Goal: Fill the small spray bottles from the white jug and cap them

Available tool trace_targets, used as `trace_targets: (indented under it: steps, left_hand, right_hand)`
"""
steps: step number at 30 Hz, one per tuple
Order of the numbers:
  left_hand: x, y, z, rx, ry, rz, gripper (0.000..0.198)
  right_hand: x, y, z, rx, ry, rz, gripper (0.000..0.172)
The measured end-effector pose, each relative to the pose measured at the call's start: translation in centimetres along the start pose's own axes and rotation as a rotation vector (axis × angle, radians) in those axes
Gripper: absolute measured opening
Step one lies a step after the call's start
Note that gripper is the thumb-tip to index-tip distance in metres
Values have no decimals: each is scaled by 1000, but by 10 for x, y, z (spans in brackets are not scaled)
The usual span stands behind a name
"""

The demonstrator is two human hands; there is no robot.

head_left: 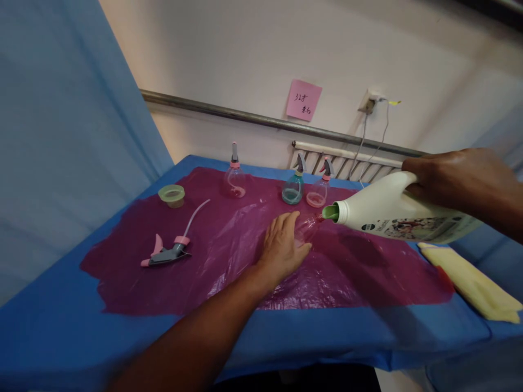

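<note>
A clear, pink-tinted bottle without a spray head (307, 227) leans on the purple sheet, and my left hand (284, 245) grips its side. My right hand (433, 177) is wrapped round the handle of a large pale green jug (388, 209), tipped to the left. The jug's green spout is at the small bottle's mouth. Whether liquid is flowing cannot be made out. A loose grey and pink spray head (167, 254) with a bent tube lies to the left of my left hand.
Behind stand a pink spray bottle (235, 182), a teal one (293, 190) and another pink one (318, 191). A small green-rimmed tub (172, 195) is at left, a folded yellow cloth (469, 277) at right. A metal rail (245, 115) runs along the wall.
</note>
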State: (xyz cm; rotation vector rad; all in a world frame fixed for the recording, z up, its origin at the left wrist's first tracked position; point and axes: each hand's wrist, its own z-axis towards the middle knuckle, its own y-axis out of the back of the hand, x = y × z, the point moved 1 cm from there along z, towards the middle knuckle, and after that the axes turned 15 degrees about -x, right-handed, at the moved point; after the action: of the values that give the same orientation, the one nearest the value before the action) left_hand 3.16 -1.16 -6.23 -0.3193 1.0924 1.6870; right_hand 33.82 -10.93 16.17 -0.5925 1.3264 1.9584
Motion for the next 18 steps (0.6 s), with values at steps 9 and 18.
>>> trace_targets:
  steps: [9,18]
  left_hand:
    - [-1,2,2,4,1,-1,80]
    - [0,2,1,0,-1,-3,80]
  right_hand:
    - [0,1,3,-5,-51,79,18]
    - [-1,-1,2,-53,-67,162,21]
